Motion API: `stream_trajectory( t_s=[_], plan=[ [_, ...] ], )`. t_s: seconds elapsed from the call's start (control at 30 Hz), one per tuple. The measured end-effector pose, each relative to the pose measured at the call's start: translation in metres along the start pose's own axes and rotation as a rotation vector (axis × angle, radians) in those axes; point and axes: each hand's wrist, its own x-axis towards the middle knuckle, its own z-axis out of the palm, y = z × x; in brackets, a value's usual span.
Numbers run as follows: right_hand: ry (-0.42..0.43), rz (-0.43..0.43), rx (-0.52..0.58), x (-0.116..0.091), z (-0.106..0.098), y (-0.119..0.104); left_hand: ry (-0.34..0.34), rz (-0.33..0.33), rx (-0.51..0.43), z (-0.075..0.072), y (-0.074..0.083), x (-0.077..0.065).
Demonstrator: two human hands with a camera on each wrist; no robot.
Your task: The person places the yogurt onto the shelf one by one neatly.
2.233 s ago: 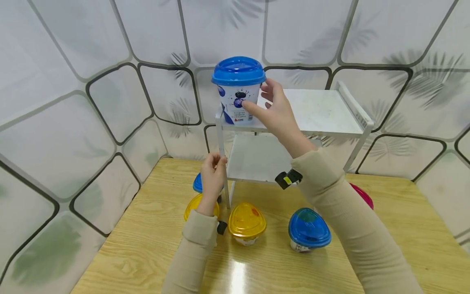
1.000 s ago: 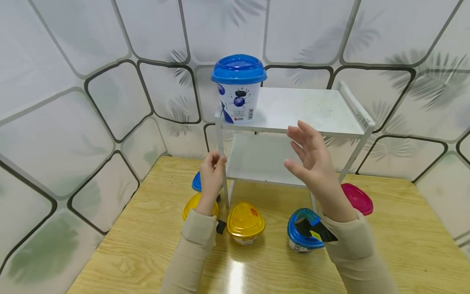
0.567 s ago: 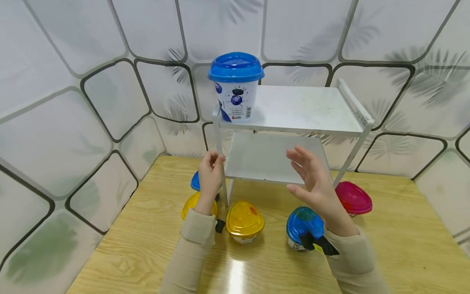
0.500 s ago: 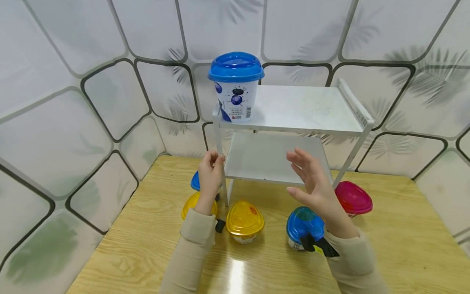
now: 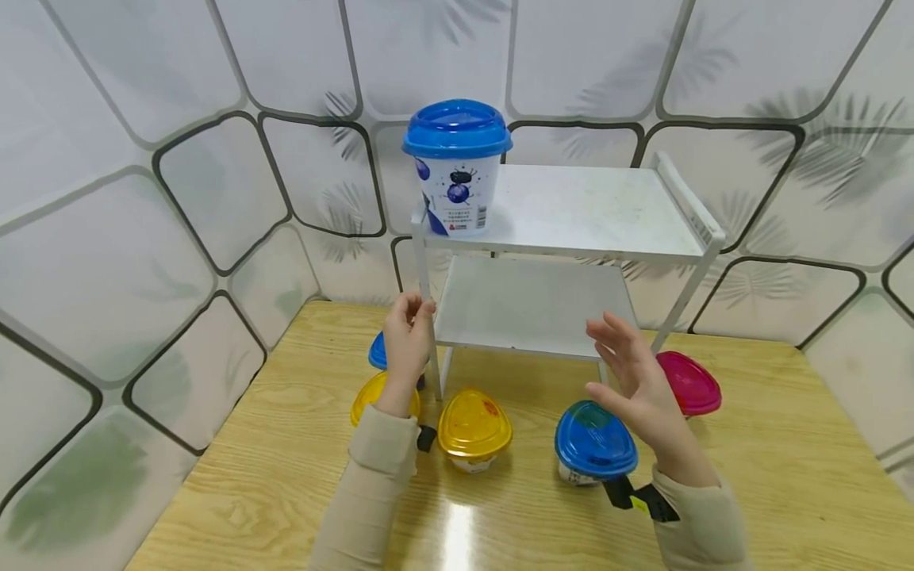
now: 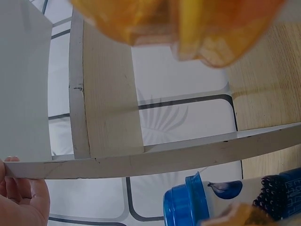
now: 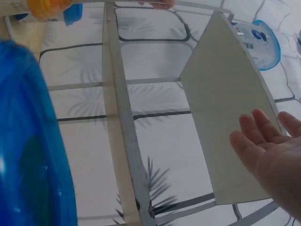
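Observation:
A white two-tier shelf rack [image 5: 571, 208] stands on the wooden table. On its top tier, at the left end, a white cup with a blue lid [image 5: 458, 170] stands upright. My left hand [image 5: 408, 337] holds the front left post of the rack, its fingers curled round it; the left wrist view shows that hand [image 6: 23, 200] at the post from close by. My right hand [image 5: 646, 396] hangs in the air with spread, slightly bent fingers and holds nothing. It is right of a blue-lidded cup [image 5: 595, 440] and in front of the rack's right side.
A yellow-lidded cup [image 5: 474, 428] stands before the rack. Another yellow-lidded cup [image 5: 367, 399] and a blue-lidded one [image 5: 378, 351] are partly hidden by my left arm. A pink-lidded cup [image 5: 691, 385] stands at the right. Patterned curtain [image 5: 585, 55] surrounds the table [image 5: 236, 492].
My right hand has let go of the blue-lidded cup on the top tier and moved down and to the right. The cup stays there; my left hand keeps its place on the post.

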Motion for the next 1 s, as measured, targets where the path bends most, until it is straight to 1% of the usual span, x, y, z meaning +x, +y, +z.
stream_trajectory(
  t_s=[0.1,0.17,0.33,0.4,0.67,0.83,1.0],
  plan=[
    [0.008,0.034,-0.037,-0.007,-0.004,0.002,-0.001,-0.007,0.005,0.0,0.0,0.0],
    [0.009,0.042,-0.042,-0.011,-0.007,0.004,0.0,-0.013,0.006,0.0,0.0,0.0],
    [0.02,0.022,-0.032,-0.02,-0.011,0.009,0.005,-0.003,0.012,0.0,0.001,0.0],
    [0.026,0.022,-0.05,-0.023,-0.013,0.011,0.005,0.0,0.013,0.0,0.002,0.0],
    [0.002,0.109,-0.166,-0.038,-0.018,0.015,0.005,-0.002,0.005,0.001,0.002,0.0],
    [-0.025,0.154,-0.184,-0.044,-0.019,0.018,0.004,-0.004,0.006,0.001,0.001,0.0],
    [-0.036,0.156,-0.176,-0.049,-0.02,0.023,0.009,0.002,0.01,0.001,-0.002,0.001]
  ],
)
